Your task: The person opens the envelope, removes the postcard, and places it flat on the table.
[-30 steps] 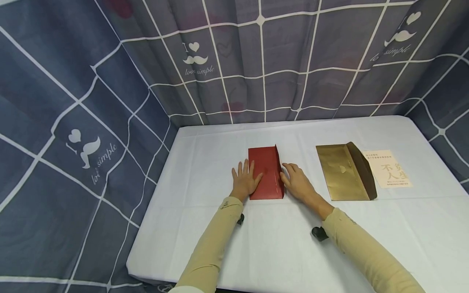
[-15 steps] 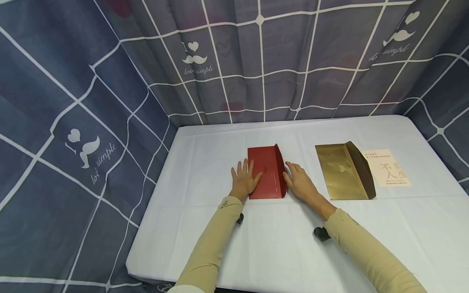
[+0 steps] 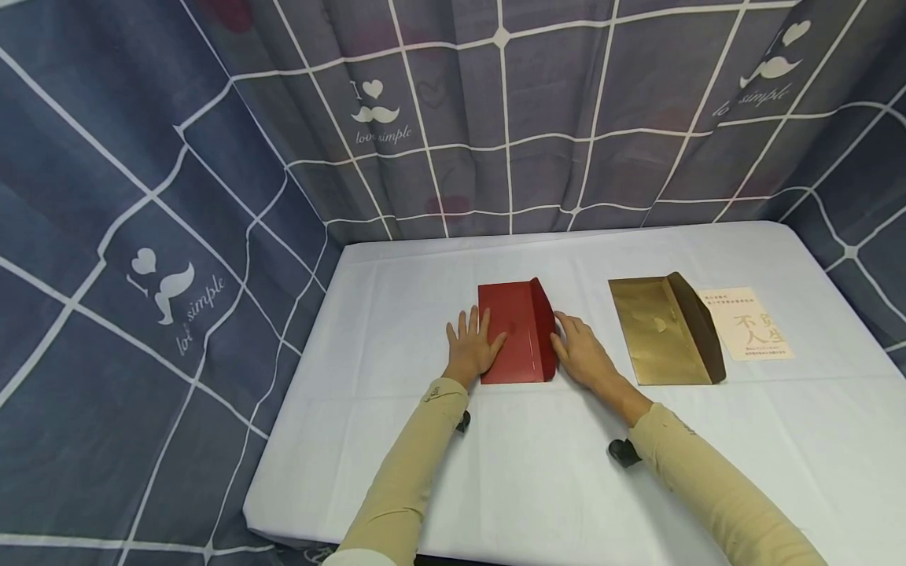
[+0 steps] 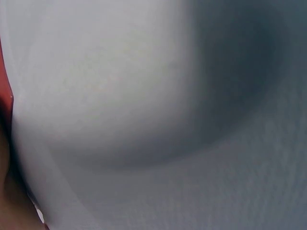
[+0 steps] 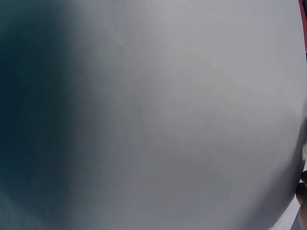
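Head view, centre: red rectangular paper envelope (image 3: 511, 314) is steadied by left hand (image 3: 469, 351), fingers spread. Flap (image 3: 543, 322) judged being handled; light guidance by right hand (image 3: 580, 354), fingers relaxed, seems needed.

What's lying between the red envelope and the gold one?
The right hand, beside the red envelope, and otherwise bare white cloth; the head view shows this.

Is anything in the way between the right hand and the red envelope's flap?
Nothing visible: the right hand is at the outer edge of the flap. The left hand lies across the opposite edge of the red envelope.
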Demonstrator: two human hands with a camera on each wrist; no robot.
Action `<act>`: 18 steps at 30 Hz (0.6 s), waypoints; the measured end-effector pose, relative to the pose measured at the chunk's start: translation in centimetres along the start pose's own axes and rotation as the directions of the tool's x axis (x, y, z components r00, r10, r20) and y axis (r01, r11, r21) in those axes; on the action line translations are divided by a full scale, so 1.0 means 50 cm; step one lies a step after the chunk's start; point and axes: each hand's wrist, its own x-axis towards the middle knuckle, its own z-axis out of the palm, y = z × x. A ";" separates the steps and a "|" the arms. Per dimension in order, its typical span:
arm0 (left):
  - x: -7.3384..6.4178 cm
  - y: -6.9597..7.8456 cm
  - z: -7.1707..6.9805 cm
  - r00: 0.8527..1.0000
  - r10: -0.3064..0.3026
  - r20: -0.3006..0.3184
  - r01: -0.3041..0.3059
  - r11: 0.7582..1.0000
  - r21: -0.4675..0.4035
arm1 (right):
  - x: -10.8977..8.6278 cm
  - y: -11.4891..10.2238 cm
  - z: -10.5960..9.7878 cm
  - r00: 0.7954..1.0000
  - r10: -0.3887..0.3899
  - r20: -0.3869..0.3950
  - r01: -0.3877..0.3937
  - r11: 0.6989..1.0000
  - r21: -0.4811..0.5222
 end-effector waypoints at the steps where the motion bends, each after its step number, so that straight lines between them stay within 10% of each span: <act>1: 0.000 0.000 -0.001 1.000 0.000 -0.001 0.000 1.000 -0.002 | 0.000 0.001 0.000 1.000 0.000 0.000 0.000 1.000 -0.002; 18: -0.001 0.001 -0.001 1.000 -0.006 0.001 0.006 1.000 0.006 | -0.006 0.008 0.004 0.999 -0.024 -0.045 0.023 0.999 -0.040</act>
